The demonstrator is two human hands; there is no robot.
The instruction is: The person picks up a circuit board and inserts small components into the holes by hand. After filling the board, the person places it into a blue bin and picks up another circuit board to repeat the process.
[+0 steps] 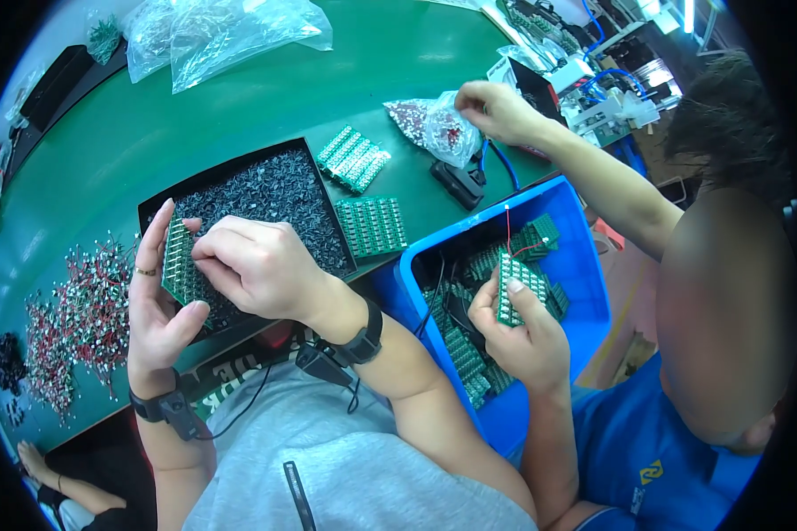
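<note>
A green circuit board panel (pixel 178 264) with rows of small metal parts stands tilted in my left hand (pixel 158 332). The thumb grips its lower end and the fingers run along its left side. My right hand (pixel 261 265) is pinched close against the panel's right face; whatever lies between its fingertips is too small to make out. Both hands are over a black tray (pixel 279 190) filled with small black parts. Right of the tray lie two stacks of green board panels, a farther stack (pixel 352 159) and a nearer stack (pixel 371 226).
Left of the tray lies a heap of red-wired connectors (pixel 84 319) beside a black parts pile (pixel 9 363). A blue bin (pixel 593 305) with boards stands right. A co-worker's hand (pixel 531 345) holds a wired board; the other (pixel 500 111) touches a plastic bag (pixel 447 133).
</note>
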